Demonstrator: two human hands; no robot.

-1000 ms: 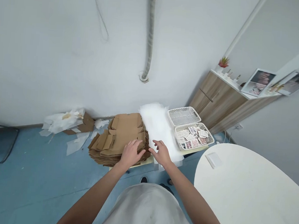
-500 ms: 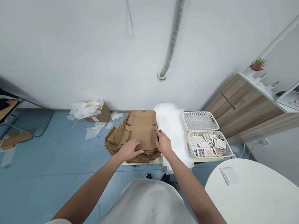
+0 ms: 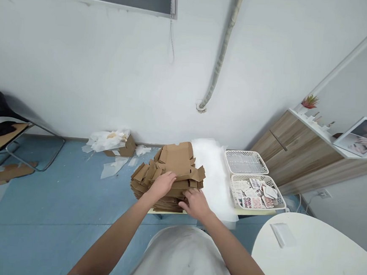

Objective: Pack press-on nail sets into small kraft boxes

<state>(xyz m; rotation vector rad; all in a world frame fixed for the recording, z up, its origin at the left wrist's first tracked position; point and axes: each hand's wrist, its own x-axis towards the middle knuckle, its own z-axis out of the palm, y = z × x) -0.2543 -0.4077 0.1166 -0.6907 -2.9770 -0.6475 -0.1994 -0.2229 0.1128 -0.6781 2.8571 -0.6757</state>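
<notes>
A flat brown cardboard box blank (image 3: pixel 178 157) lies on top of a stack of similar blanks (image 3: pixel 167 203). Its front panel is creased upward, and a side flap (image 3: pixel 200 173) sticks out at the right. My left hand (image 3: pixel 162 185) grips the left end of that raised panel with fingers and thumb. At the front right of the stack, my right hand (image 3: pixel 196 204) has its fingertips against the cardboard, with the thumb apart from them. The undersides of the fingers are hidden on both hands.
White foam sheets (image 3: pixel 212 173) lie right of the stack. Beyond them stand a basket of clear packs (image 3: pixel 247 161) and a basket of printed cards (image 3: pixel 257 193). A round white table (image 3: pixel 317 254) is at the right, a chair (image 3: pixel 40 132) and scraps (image 3: pixel 114 167) at the left.
The top blank's front panel has come up from flat, with its right flap now raised. My right hand has shifted from the blank's right edge to its front. The view has tilted upward.
</notes>
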